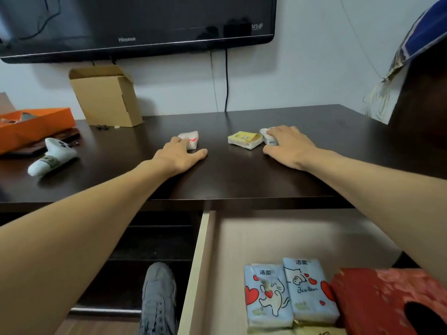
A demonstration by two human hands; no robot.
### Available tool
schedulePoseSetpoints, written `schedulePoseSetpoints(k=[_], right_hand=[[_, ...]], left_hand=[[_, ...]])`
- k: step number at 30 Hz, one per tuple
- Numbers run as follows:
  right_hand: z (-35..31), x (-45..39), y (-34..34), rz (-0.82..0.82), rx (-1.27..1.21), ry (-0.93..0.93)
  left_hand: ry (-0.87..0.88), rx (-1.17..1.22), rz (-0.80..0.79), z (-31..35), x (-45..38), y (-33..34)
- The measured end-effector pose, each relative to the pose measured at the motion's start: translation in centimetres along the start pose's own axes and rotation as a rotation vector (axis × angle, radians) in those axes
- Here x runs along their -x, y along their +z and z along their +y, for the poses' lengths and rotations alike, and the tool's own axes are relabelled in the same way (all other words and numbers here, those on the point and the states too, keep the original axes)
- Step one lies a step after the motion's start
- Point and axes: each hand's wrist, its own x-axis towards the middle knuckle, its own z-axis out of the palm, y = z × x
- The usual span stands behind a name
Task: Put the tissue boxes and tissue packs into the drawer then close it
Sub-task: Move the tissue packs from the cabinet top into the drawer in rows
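On the dark desk top, my left hand (180,154) rests with its fingers on a small white-and-red tissue pack (191,139). My right hand (287,146) covers a small white tissue pack (266,136), which lies next to a yellow tissue pack (244,139). Below the desk edge the drawer (200,262) stands pulled out. Inside it lie two blue heart-printed tissue packs (263,296) (309,288), a red tissue box (387,301) at the right and yellow packs (319,331) at the bottom edge.
A brown cardboard box (106,95) stands at the back left under the wall TV (135,25). An orange box (31,126) and a white game controller (52,155) lie at the left. My grey shoe (158,298) is on the floor beside the drawer.
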Motion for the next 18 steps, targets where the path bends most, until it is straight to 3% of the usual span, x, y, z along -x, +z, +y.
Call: schedulePoseSetpoints(k=[4,9,15,18], right_hand=[[-0.6,1.4,-0.7,0.030,0.122,-0.024],[-1.1,4.4,-1.4,0.038,0.109,-0.059],[-0.7,8.9,-2.5,0.063,-0.024,-0.156],[0.1,10.6,-2.4,0.099,-0.122,-0.228]], left_hand=[[0.082,-0.144,0.046,1.0,2.4,-1.1],[0.161,-0.135,0.064,2.1,6.3,-1.7],[0.235,0.000,0.207,4.1,11.3,-0.8],[0.227,0.175,0.216,4.8,13.0,-0.2]])
